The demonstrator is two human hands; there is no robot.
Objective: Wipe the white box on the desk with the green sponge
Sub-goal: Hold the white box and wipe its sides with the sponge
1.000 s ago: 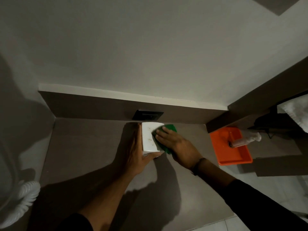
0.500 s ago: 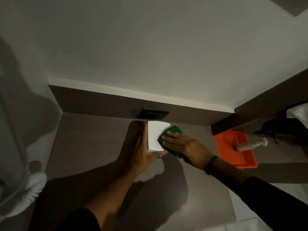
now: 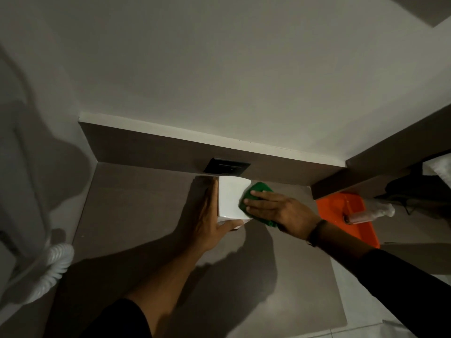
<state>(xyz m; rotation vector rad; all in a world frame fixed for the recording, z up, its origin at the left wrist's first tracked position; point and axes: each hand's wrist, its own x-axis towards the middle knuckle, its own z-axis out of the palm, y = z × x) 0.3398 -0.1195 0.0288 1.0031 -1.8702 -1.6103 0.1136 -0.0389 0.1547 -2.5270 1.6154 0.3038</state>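
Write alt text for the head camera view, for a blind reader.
A right hand presses a green sponge against the right edge of a white box on a brown desk, while the left hand braces the box's left side. An orange tray with a clear bottle lying across it sits to the right, a black socket behind the box.

Brown tabletop [image 3: 136, 215]: a broad bare stretch lies left of and in front of the small white box [image 3: 230, 198], giving open approach from both sides. The box's left face is taken by the left hand [image 3: 207, 223], laid flat against it with the thumb along the near edge. Its right side is taken by the right hand [image 3: 280, 211], fingers straight on a green sponge [image 3: 258, 189].

At the rear the box stands close under the brown upstand [image 3: 146, 147] and its black socket plate [image 3: 227, 166]; whether a gap remains there cannot be told.

To the right, well apart, lies an orange plastic tray [image 3: 341, 206] holding a clear spray bottle [image 3: 366, 214]. A white coiled hose [image 3: 58, 262] hangs at the far left.
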